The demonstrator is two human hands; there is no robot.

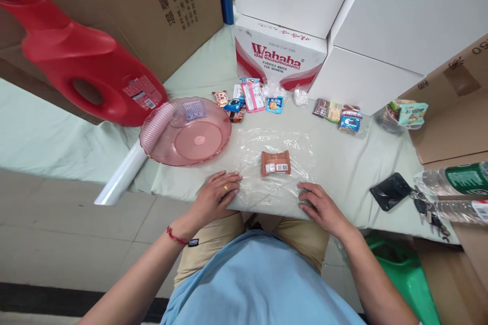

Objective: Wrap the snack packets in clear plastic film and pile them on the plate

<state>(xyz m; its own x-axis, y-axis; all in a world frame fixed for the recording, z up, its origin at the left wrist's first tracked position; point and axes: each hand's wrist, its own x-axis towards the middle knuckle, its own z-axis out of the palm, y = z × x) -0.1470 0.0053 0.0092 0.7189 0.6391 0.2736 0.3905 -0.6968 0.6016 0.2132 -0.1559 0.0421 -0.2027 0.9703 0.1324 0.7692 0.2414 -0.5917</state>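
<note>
A sheet of clear plastic wrap [251, 190] lies spread on the cloth-covered table. On it, near the middle, rests a small brown snack packet [275, 163] with a white barcode label. My left hand [219, 192] lies at the left edge of the wrap, fingers stretched out, a ring on one finger. At the right edge of the wrap is my right hand [317, 205], its fingers spread and holding nothing. Neither hand touches the packet. To the left stands a pink ribbed plate [199, 142] with a gold rim, close to a roll of plastic wrap [121, 175].
A red jug [87, 61] stands behind the plate. Several wrapped snacks [253, 96] lie before a Wahaha box [280, 56], with more snacks [348, 118] further right. A black phone [391, 191], keys [429, 210] and plastic bottles [467, 180] occupy the right side. A green bin [409, 274] stands below.
</note>
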